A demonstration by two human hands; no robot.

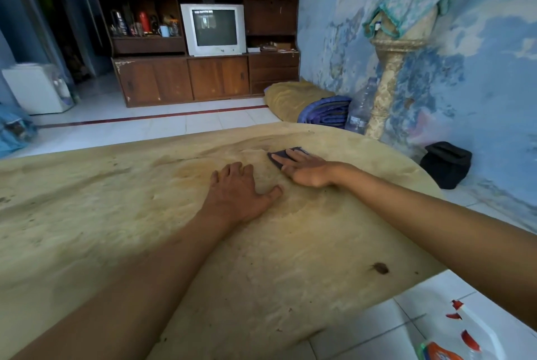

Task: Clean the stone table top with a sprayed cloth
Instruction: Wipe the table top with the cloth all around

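The beige stone table top fills the lower half of the view, mottled with dark stains. My right hand lies flat near the far edge, fingers pressing down on a dark blue cloth that shows only at the fingertips. A darker, damp-looking patch surrounds that spot. My left hand rests palm down on the stone just to the left of the right hand, fingers spread, holding nothing.
A spray bottle with an orange label lies on the white tiled floor at the bottom right. Beyond the table stand a stone pedestal, a clear plastic bottle and a black bag by the blue wall. A wooden TV cabinet stands at the back.
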